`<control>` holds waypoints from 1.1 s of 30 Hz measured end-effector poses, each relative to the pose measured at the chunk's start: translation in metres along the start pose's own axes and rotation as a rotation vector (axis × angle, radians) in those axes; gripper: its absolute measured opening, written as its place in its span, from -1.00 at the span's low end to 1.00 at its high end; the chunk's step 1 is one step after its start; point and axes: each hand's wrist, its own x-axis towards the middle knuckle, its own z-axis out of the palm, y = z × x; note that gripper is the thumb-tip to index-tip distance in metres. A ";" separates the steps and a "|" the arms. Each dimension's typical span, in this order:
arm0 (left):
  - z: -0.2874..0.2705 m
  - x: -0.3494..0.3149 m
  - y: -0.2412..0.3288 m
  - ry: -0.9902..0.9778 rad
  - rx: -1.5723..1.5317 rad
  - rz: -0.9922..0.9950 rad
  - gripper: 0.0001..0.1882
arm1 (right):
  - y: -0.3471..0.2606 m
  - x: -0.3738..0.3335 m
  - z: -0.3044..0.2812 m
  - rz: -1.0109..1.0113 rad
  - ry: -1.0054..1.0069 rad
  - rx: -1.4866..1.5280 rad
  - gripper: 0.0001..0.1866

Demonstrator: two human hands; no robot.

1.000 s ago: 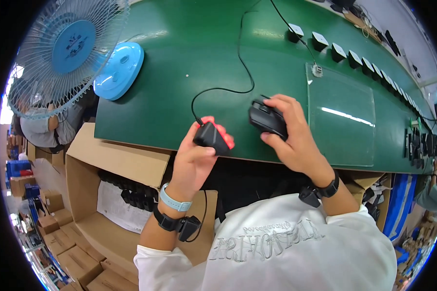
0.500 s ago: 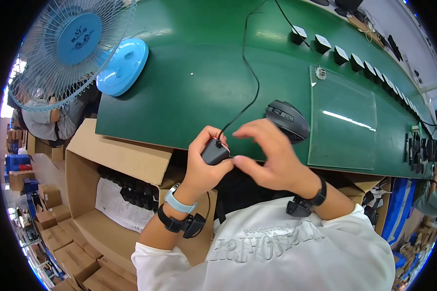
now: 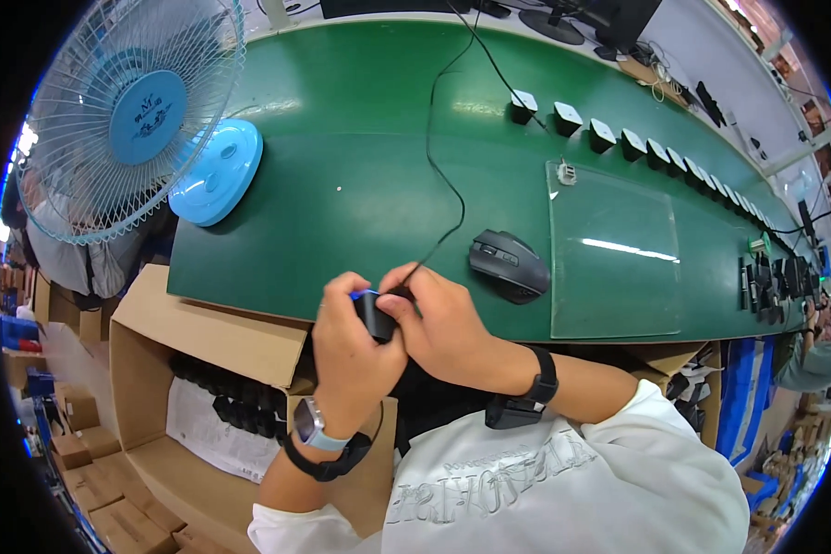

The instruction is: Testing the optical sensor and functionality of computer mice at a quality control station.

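My left hand [image 3: 353,362] is closed around a small black box-shaped device [image 3: 377,319], near the table's front edge. A blue glow or strip shows along the device's upper edge. Beside it, my right hand [image 3: 445,331] pinches the end of a thin black cable [image 3: 461,205] against the device. My fingers cover the plug, so how far it sits in the device is hidden. The cable runs away from me to the far side of the table. Just beyond my right hand lies a black computer mouse [image 3: 511,268] on the green tabletop [image 3: 342,249].
A blue fan [image 3: 148,115] stands at the left. A clear sheet [image 3: 616,277] lies right of the mouse, with a small white connector piece [image 3: 566,173] on its corner. Several black devices with white tops [image 3: 568,117] line the back. An open carton [image 3: 198,443] holds black items below left.
My right hand has moved left and closed on the cable's end at the device. The device's edge showed red before and shows blue now. The whole view has shifted.
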 end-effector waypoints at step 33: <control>-0.249 -0.223 -0.388 0.268 0.680 -0.762 -0.52 | 0.172 0.187 -0.226 -0.027 -0.182 -0.644 -0.72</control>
